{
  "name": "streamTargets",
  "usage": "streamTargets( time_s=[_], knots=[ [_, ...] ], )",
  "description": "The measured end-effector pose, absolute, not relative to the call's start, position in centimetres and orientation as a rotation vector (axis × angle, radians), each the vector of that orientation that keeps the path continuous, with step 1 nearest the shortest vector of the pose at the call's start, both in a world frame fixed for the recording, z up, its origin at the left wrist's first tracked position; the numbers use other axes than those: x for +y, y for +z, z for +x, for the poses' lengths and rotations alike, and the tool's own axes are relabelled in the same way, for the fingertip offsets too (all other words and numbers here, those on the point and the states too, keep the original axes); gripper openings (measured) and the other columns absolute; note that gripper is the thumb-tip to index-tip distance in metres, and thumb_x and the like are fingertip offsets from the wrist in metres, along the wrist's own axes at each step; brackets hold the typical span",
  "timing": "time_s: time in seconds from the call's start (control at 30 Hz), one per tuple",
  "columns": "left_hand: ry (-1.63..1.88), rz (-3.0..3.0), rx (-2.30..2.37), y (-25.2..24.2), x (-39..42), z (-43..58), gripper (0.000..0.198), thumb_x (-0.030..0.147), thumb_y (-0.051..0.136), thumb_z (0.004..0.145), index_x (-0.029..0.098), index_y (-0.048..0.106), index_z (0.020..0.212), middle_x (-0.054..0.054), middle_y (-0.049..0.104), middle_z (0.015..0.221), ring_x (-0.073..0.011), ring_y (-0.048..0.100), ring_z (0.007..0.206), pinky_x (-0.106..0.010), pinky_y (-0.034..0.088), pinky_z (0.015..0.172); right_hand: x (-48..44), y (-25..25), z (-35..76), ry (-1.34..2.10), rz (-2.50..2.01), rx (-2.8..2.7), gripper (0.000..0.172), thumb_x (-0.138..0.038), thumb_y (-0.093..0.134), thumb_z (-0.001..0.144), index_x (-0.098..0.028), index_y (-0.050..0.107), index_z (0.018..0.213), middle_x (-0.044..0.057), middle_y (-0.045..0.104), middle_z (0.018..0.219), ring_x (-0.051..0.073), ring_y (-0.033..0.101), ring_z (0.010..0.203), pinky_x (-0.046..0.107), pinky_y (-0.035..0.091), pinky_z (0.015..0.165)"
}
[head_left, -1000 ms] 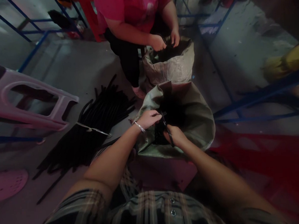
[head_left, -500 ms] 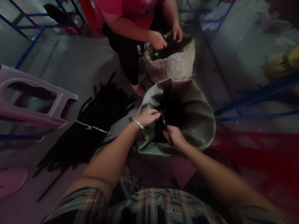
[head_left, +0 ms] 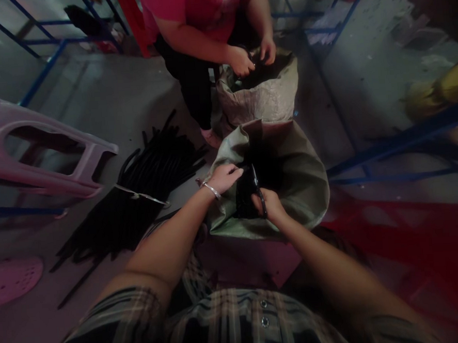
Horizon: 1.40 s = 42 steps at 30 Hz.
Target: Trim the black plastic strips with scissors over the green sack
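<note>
My left hand [head_left: 224, 178], with a metal bangle [head_left: 212, 191] on its wrist, pinches a bundle of black rubber strips [head_left: 246, 196] at the mouth of a green woven sack [head_left: 295, 183]. My right hand [head_left: 270, 205] grips a thin black strip [head_left: 260, 193] from the same bundle. The sack's inside is dark, so its contents are hidden. To the left, more black strips [head_left: 149, 207] lie in a pile on the concrete floor [head_left: 111, 96], tied with a pale strap [head_left: 141, 197].
Across from me, a person in a pink shirt [head_left: 200, 18] reaches into a pale woven sack [head_left: 257, 92]. A pink plastic stool [head_left: 45, 151] lies on its side at left, near a pink slipper [head_left: 10, 280]. Blue metal frames [head_left: 402, 148] and a red surface [head_left: 404, 243] stand at right.
Both my hands have shifted slightly up and to the right at the sack's mouth. The thin strip in my right hand now stands more upright.
</note>
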<state>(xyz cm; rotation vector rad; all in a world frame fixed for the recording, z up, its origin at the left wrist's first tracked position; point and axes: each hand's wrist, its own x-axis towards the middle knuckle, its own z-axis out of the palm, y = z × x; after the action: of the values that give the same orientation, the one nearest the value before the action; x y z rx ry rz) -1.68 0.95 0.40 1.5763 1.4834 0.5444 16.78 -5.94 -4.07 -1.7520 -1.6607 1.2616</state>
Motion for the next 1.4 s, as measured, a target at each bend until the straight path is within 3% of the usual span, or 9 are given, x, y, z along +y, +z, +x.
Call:
streamTargets(
  time_s=[0.2,0.37,0.63,0.83,1.03,1.4],
  knots=[
    [0.675,1.340,1.322,0.3,1.0,-1.7,0.027,0.029,0.059,0.077,0.014,0.060,0.099,0.002,0.056,0.064,-0.0067,0.048,0.049,-0.017,0.036,0.046,-5.7,-3.0,16.8,1.236,-1.763,-1.887,0.016,-0.032,0.046,0.081,-0.019,0.053,0.075,0.002,0.061,0.068,0.012,0.053,0.059,0.021,0.036,0.054],
    [0.660,1.241,1.282,0.7,0.8,-1.1,0.019,0.023,0.062,0.076,0.012,0.058,0.090,0.001,0.057,0.063,-0.0064,0.051,0.050,-0.016,0.036,0.044,-6.3,-2.1,16.6,1.087,-1.791,-2.114,0.017,-0.035,0.048,0.082,-0.019,0.052,0.087,0.004,0.062,0.076,0.013,0.053,0.063,0.022,0.033,0.056],
    [0.537,1.288,1.244,0.7,0.4,-0.7,0.015,0.023,0.064,0.074,0.012,0.058,0.084,0.000,0.058,0.059,-0.0077,0.053,0.049,-0.017,0.039,0.045,-6.4,-1.7,16.7,1.037,-1.830,-2.198,0.019,-0.035,0.047,0.084,-0.018,0.054,0.090,0.005,0.063,0.076,0.014,0.051,0.060,0.024,0.029,0.054],
    [0.496,1.358,1.289,0.7,0.2,-0.9,0.020,0.031,0.062,0.075,0.013,0.061,0.085,0.000,0.058,0.058,-0.0089,0.052,0.050,-0.019,0.038,0.046,-6.7,-1.9,16.9,1.009,-1.827,-2.167,0.019,-0.034,0.048,0.081,-0.018,0.058,0.079,0.004,0.061,0.069,0.013,0.049,0.058,0.023,0.028,0.052],
    [0.554,1.641,1.400,0.1,-0.1,-1.6,0.027,0.036,0.062,0.073,0.015,0.066,0.088,-0.001,0.062,0.071,-0.0116,0.054,0.064,-0.021,0.041,0.059,-6.9,-2.5,17.2,1.061,-1.777,-1.962,0.021,-0.033,0.046,0.079,-0.019,0.053,0.066,0.000,0.054,0.059,0.012,0.046,0.055,0.022,0.029,0.050],
    [0.464,1.763,1.436,0.3,-0.5,-1.7,0.025,0.035,0.054,0.078,0.016,0.068,0.083,-0.001,0.060,0.063,-0.0136,0.055,0.066,-0.021,0.040,0.061,-7.4,-3.5,17.2,1.185,-1.738,-1.789,0.025,-0.035,0.047,0.077,-0.018,0.049,0.059,-0.002,0.048,0.053,0.010,0.042,0.050,0.021,0.029,0.047]
  ],
)
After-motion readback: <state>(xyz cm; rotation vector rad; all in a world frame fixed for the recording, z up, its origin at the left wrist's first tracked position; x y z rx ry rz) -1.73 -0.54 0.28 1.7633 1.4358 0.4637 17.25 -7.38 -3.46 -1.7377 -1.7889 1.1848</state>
